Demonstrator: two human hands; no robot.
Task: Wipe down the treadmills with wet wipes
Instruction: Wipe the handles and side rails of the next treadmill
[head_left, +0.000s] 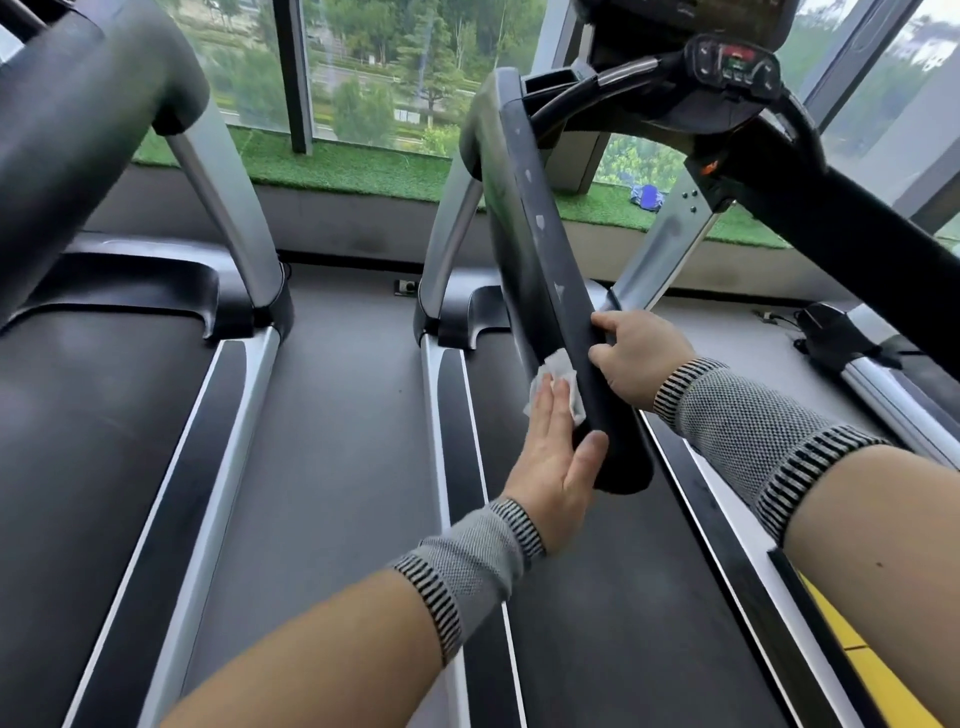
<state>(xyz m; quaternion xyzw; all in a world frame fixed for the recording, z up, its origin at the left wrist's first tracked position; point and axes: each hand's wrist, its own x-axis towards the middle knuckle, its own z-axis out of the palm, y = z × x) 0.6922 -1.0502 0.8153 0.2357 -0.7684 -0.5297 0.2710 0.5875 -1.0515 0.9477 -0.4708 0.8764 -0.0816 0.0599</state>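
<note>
I stand at a treadmill whose black left handrail (540, 249) runs from the console (735, 62) down toward me. My left hand (558, 457) lies flat against the rail's left side near its lower end, pressing a white wet wipe (558, 371) to it under the fingers. My right hand (636, 356) grips the same rail from the right, just above the wipe. The rail's dark surface shows pale scuffed spots higher up. The belt (613, 597) lies below.
A second treadmill (104, 415) stands to the left, its black handrail (78, 104) at upper left. A grey floor strip (337, 415) runs between them. Green turf and windows lie ahead; a blue packet (647, 197) rests on the turf. Yellow floor marking (872, 670) is at lower right.
</note>
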